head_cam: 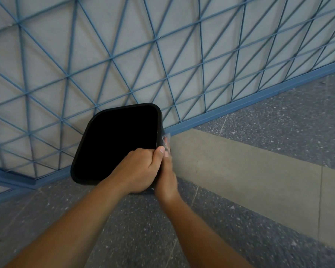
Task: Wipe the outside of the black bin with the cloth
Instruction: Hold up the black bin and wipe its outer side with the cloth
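- Black bin [116, 140] stood on the speckled grey floor [143, 233], close to a wall [46, 45] covered with a blue lattice of crossing bars, its open top facing the camera and its inside fully dark.
- The left hand [139, 169] was closed over the bin's near right corner, thumb lying up along the rim.
- The right hand [166, 176] was pressed against the bin's right outer side, just beside the left hand, its fingers hidden behind the rim.
- A small pale cloth [166, 139] showed above the right hand's fingertips, against the bin's side; that hand appeared to hold it, though the grip itself could not be seen.
- A lighter beige band [249, 171] ran across the floor to the right of the bin.
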`<state>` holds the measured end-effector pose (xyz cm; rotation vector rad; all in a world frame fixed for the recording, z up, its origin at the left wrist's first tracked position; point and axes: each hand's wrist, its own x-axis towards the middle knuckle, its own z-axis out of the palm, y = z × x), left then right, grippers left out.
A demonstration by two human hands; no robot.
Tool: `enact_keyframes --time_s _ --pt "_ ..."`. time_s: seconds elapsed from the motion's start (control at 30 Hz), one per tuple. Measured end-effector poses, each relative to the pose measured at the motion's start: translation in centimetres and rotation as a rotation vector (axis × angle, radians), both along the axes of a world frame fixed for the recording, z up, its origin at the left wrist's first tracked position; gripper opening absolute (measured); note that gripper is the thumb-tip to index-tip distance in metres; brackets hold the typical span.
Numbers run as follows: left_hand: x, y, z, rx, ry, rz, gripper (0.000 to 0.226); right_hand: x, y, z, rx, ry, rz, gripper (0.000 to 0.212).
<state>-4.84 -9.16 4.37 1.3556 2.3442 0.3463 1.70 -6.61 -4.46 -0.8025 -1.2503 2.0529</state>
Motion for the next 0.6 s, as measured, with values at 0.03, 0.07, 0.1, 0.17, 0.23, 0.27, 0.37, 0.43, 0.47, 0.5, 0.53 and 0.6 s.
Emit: enact_keyframes --time_s 0.03,0.07,0.1,0.17,0.23,0.27,0.37,0.43,0.47,0.5,0.53,0.6 --pt "0.1 0.0 0.1 0.0 -0.003 0.007 0.064 -0.2 0.6 0.0 -0.028 0.003 -0.008 0.099" --pt "0.0 0.0 0.1 -0.001 -0.003 0.012 0.062 -0.8 1.6 -0.5 -0.033 0.009 -0.013 0.09" --pt "-0.1 0.1 0.2 -0.007 0.004 0.014 0.063 -1.5 2.8 -1.0 -0.036 0.015 0.007 0.085" --pt "-0.1 0.2 0.1 -0.016 0.014 0.012 0.071 -2.6 4.7 -1.7 -0.076 0.026 0.05 0.099" --pt "-0.1 0.2 0.1 -0.013 0.006 0.011 0.076 -2.3 3.9 -1.5 -0.087 0.016 0.036 0.119" --pt "-0.1 0.1 0.1 -0.01 0.0 0.012 0.075 -1.7 2.8 -1.0 -0.076 0.003 0.041 0.115" --pt "0.0 0.0 0.2 -0.002 -0.018 0.001 0.068 0.5 0.1 1.4 -0.015 0.041 0.001 0.094" --pt "0.0 0.0 0.2 0.0 -0.018 0.01 0.069 -0.1 0.9 0.9 0.022 0.045 -0.01 0.084" --pt "-0.1 0.2 0.1 -0.002 -0.01 0.016 0.071 -0.8 2.1 0.5 0.037 0.042 0.008 0.084" --pt "-0.1 0.3 0.1 -0.006 -0.002 0.022 0.073 -1.5 3.4 0.0 0.014 0.031 0.023 0.089" --pt "-0.2 0.3 0.1 -0.012 0.003 0.026 0.075 -1.8 4.3 0.3 -0.027 0.019 0.028 0.092" --pt "-0.1 0.2 0.0 -0.018 -0.005 0.022 0.076 -1.4 3.8 1.2 -0.037 0.013 0.015 0.087"
